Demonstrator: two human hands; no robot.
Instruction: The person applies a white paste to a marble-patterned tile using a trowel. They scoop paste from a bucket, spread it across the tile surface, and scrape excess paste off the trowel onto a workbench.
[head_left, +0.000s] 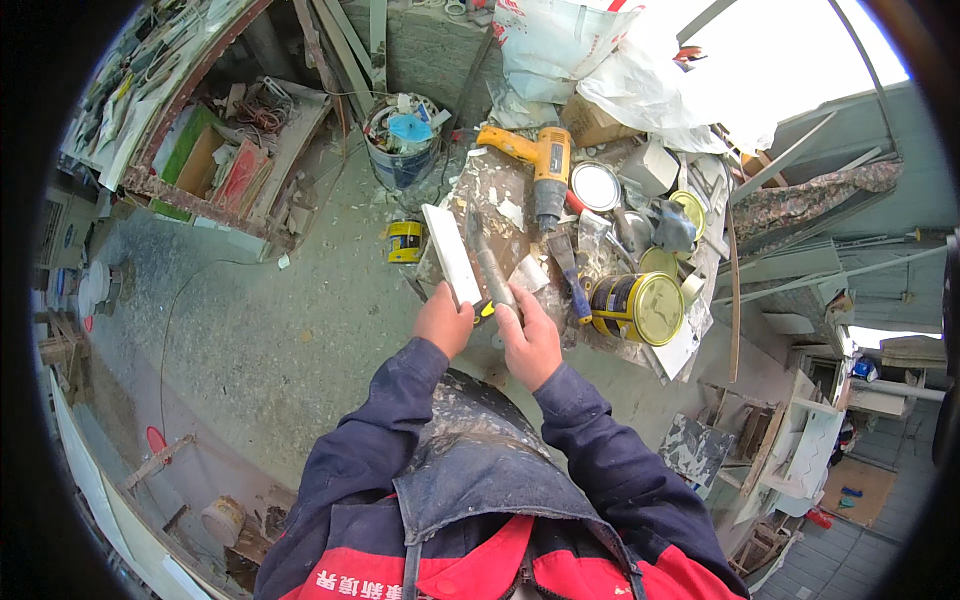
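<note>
My left hand (443,320) is closed on the near end of a flat white strip (452,255), tilted away to the upper left. Wrapped round the handle of a long, narrow grey-brown knife-like tool (484,255), my right hand (532,340) keeps it just right of the strip; its exact kind is unclear. A small yellow piece (487,310) shows between the hands. Both hands are above the near edge of a cluttered worktable (490,185). To the right of my right hand lie a putty knife (570,278) with a blue handle and a yellow-and-black tin (637,305) on its side.
A yellow heat gun (550,165), a white-topped tin (596,186) and plastic sheeting (645,90) crowd the table's far part. Left of it stand a rubbish bucket (403,150) and a small yellow tin (405,242). A thin cable (172,310) crosses the floor.
</note>
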